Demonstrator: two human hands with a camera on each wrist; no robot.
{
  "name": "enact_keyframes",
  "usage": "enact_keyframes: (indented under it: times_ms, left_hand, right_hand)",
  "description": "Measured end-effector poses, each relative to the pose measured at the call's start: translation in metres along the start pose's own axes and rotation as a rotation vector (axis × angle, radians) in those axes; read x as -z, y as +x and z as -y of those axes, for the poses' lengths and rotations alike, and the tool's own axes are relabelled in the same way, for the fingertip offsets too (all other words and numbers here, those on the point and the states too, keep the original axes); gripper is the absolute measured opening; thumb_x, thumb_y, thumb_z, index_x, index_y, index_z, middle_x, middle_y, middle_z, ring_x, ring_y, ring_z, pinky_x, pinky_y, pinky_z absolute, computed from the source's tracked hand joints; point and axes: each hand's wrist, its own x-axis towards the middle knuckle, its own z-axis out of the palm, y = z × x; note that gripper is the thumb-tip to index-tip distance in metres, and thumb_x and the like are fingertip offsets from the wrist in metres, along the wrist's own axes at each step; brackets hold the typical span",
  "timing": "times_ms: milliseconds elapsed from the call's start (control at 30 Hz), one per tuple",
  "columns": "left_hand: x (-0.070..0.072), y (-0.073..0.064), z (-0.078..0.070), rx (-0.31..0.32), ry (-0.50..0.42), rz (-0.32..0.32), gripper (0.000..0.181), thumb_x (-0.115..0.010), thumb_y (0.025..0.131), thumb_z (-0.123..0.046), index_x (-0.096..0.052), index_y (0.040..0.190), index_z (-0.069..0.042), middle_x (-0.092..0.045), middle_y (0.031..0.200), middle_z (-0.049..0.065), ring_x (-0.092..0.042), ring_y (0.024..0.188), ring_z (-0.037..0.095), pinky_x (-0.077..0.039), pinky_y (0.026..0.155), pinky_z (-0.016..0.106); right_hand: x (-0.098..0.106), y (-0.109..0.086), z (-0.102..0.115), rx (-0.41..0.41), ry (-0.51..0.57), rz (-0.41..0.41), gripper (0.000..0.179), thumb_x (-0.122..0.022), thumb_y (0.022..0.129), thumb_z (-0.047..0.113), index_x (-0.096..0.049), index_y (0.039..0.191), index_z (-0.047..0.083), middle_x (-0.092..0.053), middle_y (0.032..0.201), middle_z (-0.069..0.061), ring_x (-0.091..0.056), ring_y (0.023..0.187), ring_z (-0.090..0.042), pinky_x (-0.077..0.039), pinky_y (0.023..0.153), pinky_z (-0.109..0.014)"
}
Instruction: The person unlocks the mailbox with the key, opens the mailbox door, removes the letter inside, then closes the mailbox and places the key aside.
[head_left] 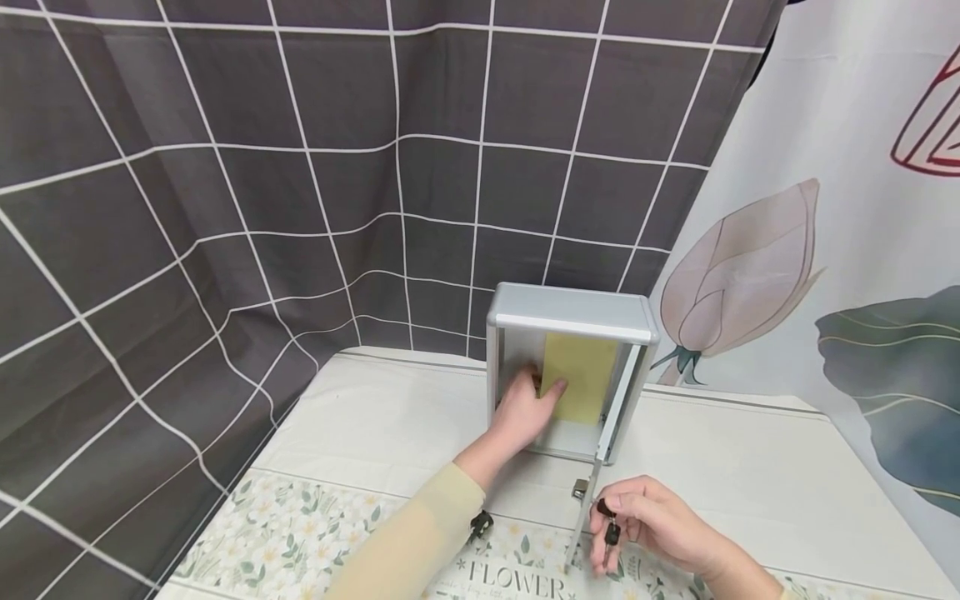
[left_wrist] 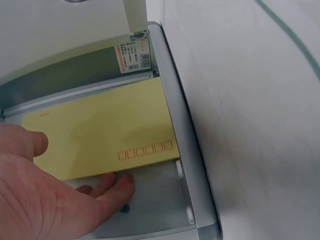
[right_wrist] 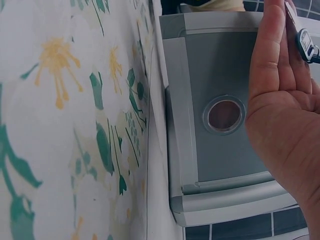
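Note:
A silver metal box stands upright on the table, its hinged door swung out towards the person. Inside it is a yellow envelope printed with a row of small red squares. My left hand reaches into the box and holds the envelope at one long edge, thumb over its face and fingertips at that edge. Beyond the door's edge, my right hand holds small keys with black heads between thumb and fingers. In the right wrist view one key shows beside the fingers.
On the door sits a small metal lock. A small black object lies on the tablecloth, close to the left sleeve. A dark checked curtain hangs behind, with a flower-printed white one at right.

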Motion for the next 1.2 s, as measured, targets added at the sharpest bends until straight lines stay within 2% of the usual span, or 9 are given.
enact_keyframes:
  times_ms: [200,300,433,567,633,767,867,1000,1200]
  left_hand:
    - [-0.017,0.016,0.019,-0.070,0.003,0.000,0.054,-0.069,0.109,-0.048,-0.067,0.135,-0.001,-0.075,0.118,0.009,-0.071,0.105,0.021,-0.062,0.097,0.042]
    - [-0.029,0.026,0.032,-0.093,0.004,0.003,0.053,-0.068,0.109,-0.051,-0.070,0.133,-0.004,-0.076,0.114,0.006,-0.071,0.100,0.018,-0.063,0.091,0.040]
    - [-0.045,0.041,0.052,-0.109,-0.008,0.007,0.059,-0.065,0.109,-0.057,-0.069,0.135,-0.004,-0.076,0.116,0.008,-0.072,0.101,0.020,-0.063,0.091,0.044]
    - [-0.054,0.048,0.060,-0.106,-0.022,0.015,0.061,-0.059,0.112,-0.057,-0.064,0.143,-0.005,-0.075,0.122,0.009,-0.071,0.107,0.020,-0.062,0.097,0.046]
    - [-0.053,0.046,0.056,-0.127,-0.019,0.015,0.060,-0.057,0.114,-0.053,-0.062,0.146,-0.003,-0.075,0.125,0.010,-0.072,0.109,0.021,-0.062,0.098,0.045]
    - [-0.034,0.028,0.027,-0.159,-0.078,0.042,0.055,-0.059,0.115,-0.041,-0.060,0.150,0.003,-0.074,0.133,0.019,-0.072,0.118,0.029,-0.061,0.104,0.049]
    - [-0.020,0.015,0.004,-0.133,-0.147,0.072,0.055,-0.062,0.115,-0.034,-0.058,0.152,0.006,-0.072,0.138,0.024,-0.071,0.123,0.033,-0.058,0.111,0.051]
    - [-0.020,0.015,0.003,-0.116,-0.177,0.076,0.052,-0.062,0.115,-0.031,-0.060,0.151,0.006,-0.073,0.137,0.023,-0.072,0.119,0.030,-0.059,0.108,0.048]
    - [-0.022,0.017,0.007,-0.125,-0.211,0.077,0.046,-0.062,0.115,-0.029,-0.065,0.148,0.003,-0.077,0.128,0.017,-0.073,0.107,0.020,-0.062,0.100,0.042]
  right_hand:
    - [0.001,0.000,0.000,-0.007,-0.009,-0.005,0.042,-0.020,0.113,-0.005,-0.051,0.108,-0.033,-0.070,0.098,-0.045,-0.084,0.097,-0.027,-0.070,0.082,-0.034]
    - [0.001,-0.001,-0.001,-0.006,-0.001,-0.004,0.041,-0.020,0.113,-0.005,-0.049,0.108,-0.035,-0.072,0.100,-0.042,-0.084,0.097,-0.027,-0.070,0.082,-0.034]
    - [0.001,-0.001,-0.001,-0.005,0.007,-0.002,0.041,-0.020,0.113,-0.006,-0.049,0.108,-0.035,-0.074,0.101,-0.040,-0.084,0.097,-0.027,-0.070,0.083,-0.033]
    - [0.001,-0.001,-0.002,-0.007,0.000,-0.001,0.042,-0.020,0.113,-0.006,-0.050,0.108,-0.034,-0.072,0.100,-0.043,-0.084,0.097,-0.027,-0.070,0.082,-0.034]
    - [0.001,0.000,-0.001,-0.007,-0.005,-0.002,0.042,-0.021,0.113,-0.006,-0.051,0.108,-0.034,-0.069,0.099,-0.046,-0.084,0.097,-0.027,-0.070,0.082,-0.033]
    - [0.001,0.000,-0.001,-0.005,-0.011,0.000,0.041,-0.020,0.113,-0.006,-0.051,0.108,-0.033,-0.065,0.097,-0.050,-0.084,0.097,-0.027,-0.070,0.082,-0.034]
    - [0.001,0.001,-0.001,-0.004,-0.015,0.002,0.041,-0.020,0.113,-0.006,-0.051,0.108,-0.033,-0.063,0.095,-0.052,-0.084,0.097,-0.027,-0.070,0.082,-0.034]
    - [0.001,0.001,-0.001,-0.003,-0.015,0.002,0.041,-0.020,0.113,-0.006,-0.051,0.108,-0.033,-0.062,0.095,-0.052,-0.084,0.097,-0.026,-0.070,0.082,-0.033]
    - [0.001,0.000,-0.001,-0.003,-0.009,0.001,0.042,-0.020,0.113,-0.006,-0.051,0.108,-0.033,-0.063,0.096,-0.051,-0.084,0.097,-0.026,-0.070,0.082,-0.033]
